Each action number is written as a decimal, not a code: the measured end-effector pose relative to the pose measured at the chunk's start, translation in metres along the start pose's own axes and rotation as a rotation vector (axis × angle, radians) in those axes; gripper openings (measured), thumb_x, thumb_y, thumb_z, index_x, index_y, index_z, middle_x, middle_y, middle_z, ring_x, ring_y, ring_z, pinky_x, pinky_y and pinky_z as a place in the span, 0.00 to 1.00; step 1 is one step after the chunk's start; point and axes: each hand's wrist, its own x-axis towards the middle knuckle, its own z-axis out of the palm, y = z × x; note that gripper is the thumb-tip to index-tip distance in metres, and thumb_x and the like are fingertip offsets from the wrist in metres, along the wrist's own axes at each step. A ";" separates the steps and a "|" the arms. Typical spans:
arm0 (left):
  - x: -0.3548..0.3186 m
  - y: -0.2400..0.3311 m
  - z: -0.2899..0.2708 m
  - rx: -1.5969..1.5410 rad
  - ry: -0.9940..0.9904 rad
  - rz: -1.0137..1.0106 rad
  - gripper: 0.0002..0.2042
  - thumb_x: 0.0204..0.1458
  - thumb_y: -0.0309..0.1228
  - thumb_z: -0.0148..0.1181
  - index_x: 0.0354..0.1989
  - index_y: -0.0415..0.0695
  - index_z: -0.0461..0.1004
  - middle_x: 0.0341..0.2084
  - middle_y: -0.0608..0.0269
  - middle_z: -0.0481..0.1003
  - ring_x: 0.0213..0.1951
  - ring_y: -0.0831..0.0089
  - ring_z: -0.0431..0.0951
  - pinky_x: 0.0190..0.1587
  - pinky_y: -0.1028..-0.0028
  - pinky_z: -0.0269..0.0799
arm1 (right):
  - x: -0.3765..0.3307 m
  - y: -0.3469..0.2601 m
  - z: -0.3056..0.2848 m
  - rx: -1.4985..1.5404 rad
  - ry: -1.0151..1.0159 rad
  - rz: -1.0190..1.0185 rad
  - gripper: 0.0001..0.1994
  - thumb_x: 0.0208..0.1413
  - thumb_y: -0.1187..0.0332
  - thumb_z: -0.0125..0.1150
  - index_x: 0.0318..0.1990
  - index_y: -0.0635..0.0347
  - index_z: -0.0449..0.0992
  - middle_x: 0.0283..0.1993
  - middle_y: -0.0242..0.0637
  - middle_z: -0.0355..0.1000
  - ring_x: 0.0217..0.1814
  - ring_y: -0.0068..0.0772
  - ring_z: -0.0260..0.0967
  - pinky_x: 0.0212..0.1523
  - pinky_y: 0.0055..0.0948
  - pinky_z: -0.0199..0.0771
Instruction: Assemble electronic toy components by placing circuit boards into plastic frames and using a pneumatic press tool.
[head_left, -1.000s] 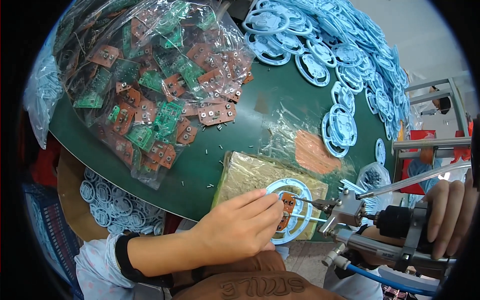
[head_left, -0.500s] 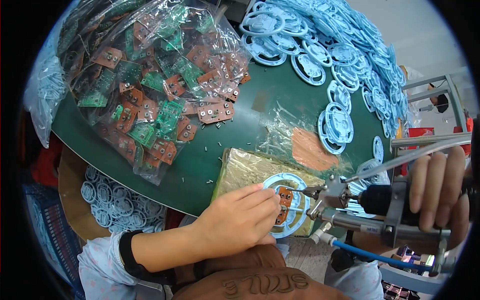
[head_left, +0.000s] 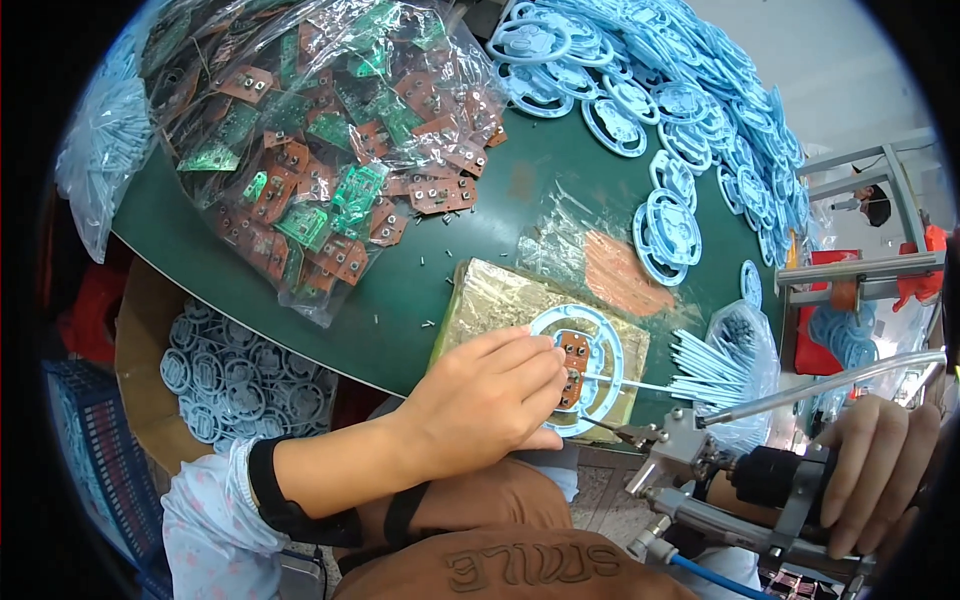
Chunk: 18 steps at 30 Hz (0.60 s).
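Note:
My left hand (head_left: 500, 392) is closed on a light blue plastic ring (head_left: 614, 345), shaped like a toy steering wheel, pressing it onto a plastic-wrapped block (head_left: 490, 293). Inside the ring sits a small brown circuit board (head_left: 575, 352), partly hidden by my fingers. A thin pale blue stick (head_left: 640, 386) reaches from the ring toward the right. My right hand (head_left: 872, 478) wraps around a power screwdriver (head_left: 765, 474) with a metal head, a clear hose and a blue hose. Its thin bit points at the lower end of the board; whether it touches a screw is too small to tell.
A clear bag of brown and green circuit boards (head_left: 340, 190) covers the table's left, with loose screws (head_left: 428, 323) beside it. Many blue rings (head_left: 685, 100) are heaped at the back right. Bagged blue sticks (head_left: 715, 370) lie at right. A box of round parts (head_left: 240, 375) stands lower left.
The screwdriver has moved down and toward me, its bit going from the board's upper end to its lower end. My left hand stays on the ring. The whole view has shifted slightly.

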 end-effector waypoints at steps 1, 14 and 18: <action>-0.001 0.000 0.000 0.005 0.001 0.001 0.26 0.44 0.50 0.68 0.43 0.39 0.79 0.45 0.60 0.78 0.51 0.63 0.77 0.57 0.62 0.73 | 0.001 0.003 0.002 0.015 0.001 0.000 0.33 0.64 0.70 0.57 0.74 0.49 0.52 0.29 0.35 0.70 0.26 0.32 0.71 0.29 0.32 0.77; 0.003 0.001 -0.001 -0.008 -0.015 -0.004 0.25 0.44 0.48 0.69 0.43 0.39 0.79 0.46 0.59 0.78 0.52 0.64 0.77 0.57 0.62 0.73 | -0.010 0.032 -0.007 0.102 0.148 0.005 0.05 0.56 0.75 0.61 0.32 0.59 0.70 0.25 0.31 0.72 0.23 0.17 0.72 0.35 0.13 0.78; 0.003 0.001 0.003 -0.023 0.011 -0.011 0.25 0.44 0.48 0.69 0.43 0.39 0.79 0.46 0.59 0.77 0.52 0.63 0.77 0.56 0.62 0.73 | -0.007 0.004 -0.086 0.136 -0.358 -0.021 0.03 0.56 0.76 0.61 0.36 0.61 0.73 0.26 0.30 0.73 0.27 0.19 0.75 0.40 0.15 0.81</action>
